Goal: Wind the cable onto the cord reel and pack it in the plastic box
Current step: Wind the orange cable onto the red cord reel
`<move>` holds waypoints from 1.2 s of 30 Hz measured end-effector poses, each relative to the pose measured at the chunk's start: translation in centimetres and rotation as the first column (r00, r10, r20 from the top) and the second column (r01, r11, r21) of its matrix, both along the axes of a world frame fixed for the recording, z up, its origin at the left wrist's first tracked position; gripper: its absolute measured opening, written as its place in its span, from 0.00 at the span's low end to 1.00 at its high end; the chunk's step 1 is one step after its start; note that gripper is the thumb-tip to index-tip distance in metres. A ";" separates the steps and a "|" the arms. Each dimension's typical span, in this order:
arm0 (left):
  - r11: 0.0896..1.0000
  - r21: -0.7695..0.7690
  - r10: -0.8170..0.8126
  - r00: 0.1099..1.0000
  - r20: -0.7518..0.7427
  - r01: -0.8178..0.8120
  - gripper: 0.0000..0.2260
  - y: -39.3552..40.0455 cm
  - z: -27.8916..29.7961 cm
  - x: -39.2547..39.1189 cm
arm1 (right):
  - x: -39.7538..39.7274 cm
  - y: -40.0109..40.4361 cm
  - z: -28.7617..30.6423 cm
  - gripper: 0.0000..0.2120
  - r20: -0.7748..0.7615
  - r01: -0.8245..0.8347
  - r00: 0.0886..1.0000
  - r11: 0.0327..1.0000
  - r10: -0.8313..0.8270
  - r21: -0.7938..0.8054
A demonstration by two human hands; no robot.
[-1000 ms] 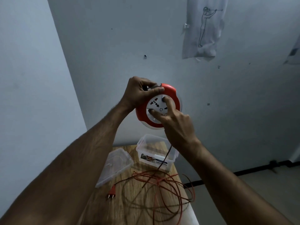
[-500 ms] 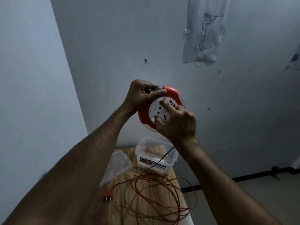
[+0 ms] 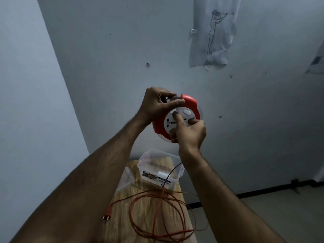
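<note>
The left hand (image 3: pixel 157 104) held the cord reel (image 3: pixel 177 118) up in front of the wall, well above the table (image 3: pixel 122 216), its grip clenched over the reel's top edge with the thumb laid across the red rim. The right hand (image 3: pixel 189 130) grasped the white centre disc, one finger pressed into the socket face and the others curled round its lower edge. The step in hand looked to be the winding, and to do it well the left grip should have stayed firm and steady while the right turned the disc in even strokes, letting the cable (image 3: pixel 161 213) feed up without a snag. A little tension on the strand hanging below the reel would have helped it lay neatly inside.

The reel was a round, smooth shell of glossy red plastic around a white disc with socket holes and an oval button. The cable was thin, orange and limp, lying in loose overlapping loops on the pale wood-grain table, and it ended in a red two-pin plug (image 3: pixel 107 214) near the left edge. Most of it appeared unwound. The plastic box (image 3: pixel 157 171) stood open at the far end of the table, clear and rectangular with a printed label, and its clear lid (image 3: pixel 125 179) lay just beside it
</note>
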State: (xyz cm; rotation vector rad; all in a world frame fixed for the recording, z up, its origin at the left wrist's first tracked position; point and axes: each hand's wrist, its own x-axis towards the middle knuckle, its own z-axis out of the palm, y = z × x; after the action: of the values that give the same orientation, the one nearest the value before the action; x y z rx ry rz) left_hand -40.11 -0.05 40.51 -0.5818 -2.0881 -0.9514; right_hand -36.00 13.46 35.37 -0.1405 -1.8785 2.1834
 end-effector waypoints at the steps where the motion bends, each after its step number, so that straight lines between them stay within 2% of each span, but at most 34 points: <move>1: 1.000 -0.011 0.001 1.000 -0.003 -0.001 0.18 0.5 0.1 -0.3 | -0.1 0.2 0.3 0.23 0.056 -0.031 0.998 0.992 0.038 -0.120; 4: 1.000 -0.021 -0.001 1.000 -0.016 0.001 0.17 2.0 0.1 -1.1 | -0.2 1.7 1.8 0.19 0.197 -0.063 0.965 0.884 0.172 -0.463; 5: 1.000 -0.020 0.000 1.000 -0.014 -0.001 0.16 2.5 0.1 -1.4 | -0.3 2.3 2.2 0.18 0.222 -0.066 0.952 0.852 0.210 -0.520; 7: 1.000 -0.005 0.004 1.000 -0.002 -0.004 0.14 3.3 0.0 -2.0 | -0.5 3.6 2.4 0.17 0.214 -0.108 0.943 0.842 0.255 -0.529; 9: 0.998 0.057 -0.004 1.000 0.021 0.002 0.14 3.6 0.1 -2.4 | -0.3 4.7 1.9 0.15 0.114 -0.164 0.968 0.905 0.225 -0.393; 10: 0.995 0.096 -0.014 0.999 0.034 0.011 0.13 3.7 0.2 -2.6 | -0.5 5.3 1.2 0.13 0.005 -0.150 0.988 0.960 0.156 -0.238; 11: 0.992 0.123 -0.025 0.999 0.041 0.020 0.13 3.9 0.3 -2.8 | -0.8 5.9 0.4 0.12 -0.160 -0.079 0.984 0.997 0.076 -0.009; 12: 0.991 0.135 -0.031 0.999 0.043 0.025 0.12 4.0 0.5 -3.0 | -1.3 6.7 -0.4 0.10 -0.367 0.064 0.930 0.969 0.029 0.240; 13: 0.991 0.134 -0.035 0.998 0.044 0.029 0.11 4.2 0.6 -3.2 | -1.9 7.4 -1.0 0.07 -0.562 0.228 0.825 0.873 0.062 0.430; 14: 0.991 0.126 -0.040 0.998 0.047 0.034 0.11 4.3 0.7 -3.3 | -2.5 8.0 -1.4 0.05 -0.678 0.356 0.714 0.744 0.174 0.566; 15: 0.992 0.117 -0.043 0.998 0.051 0.036 0.11 4.6 0.7 -3.5 | -3.1 8.5 -1.7 0.08 -0.709 0.449 0.635 0.601 0.305 0.661; 16: 0.993 0.111 -0.042 0.998 0.054 0.036 0.11 4.7 0.7 -3.7 | -3.7 8.9 -1.9 0.11 -0.679 0.496 0.602 0.469 0.421 0.731; 17: 0.994 0.107 -0.038 0.998 0.057 0.031 0.11 4.9 0.6 -4.0 | -4.1 9.4 -1.9 0.15 -0.631 0.511 0.600 0.370 0.492 0.775; 18: 0.994 0.103 -0.033 0.998 0.057 0.027 0.12 5.1 0.6 -4.2 | -4.5 10.0 -1.6 0.17 -0.595 0.514 0.606 0.311 0.528 0.799; 26: 0.998 0.066 -0.023 0.997 0.074 0.018 0.13 6.5 0.1 -5.6 | -6.7 13.3 0.6 0.25 -0.368 0.499 0.663 -0.019 0.652 0.866; 28: 0.997 0.070 -0.033 0.996 0.081 0.028 0.13 7.0 0.0 -5.8 | -7.1 14.0 0.8 0.26 -0.376 0.524 0.652 -0.033 0.658 0.851; 33: 0.994 0.103 -0.042 0.996 0.076 0.034 0.12 8.5 0.1 -6.1 | -8.3 14.9 0.5 0.25 -0.490 0.610 0.627 0.010 0.606 0.792; 36: 0.994 0.104 -0.024 0.997 0.075 0.016 0.13 9.3 0.1 -6.3 | -8.8 15.4 0.3 0.25 -0.591 0.637 0.590 0.132 0.549 0.759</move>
State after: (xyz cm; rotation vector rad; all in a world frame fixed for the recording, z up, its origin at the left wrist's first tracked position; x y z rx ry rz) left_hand -46.43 9.24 40.63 -0.5207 -2.0891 -1.1019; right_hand -44.79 28.84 35.69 0.9253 -2.0555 0.1111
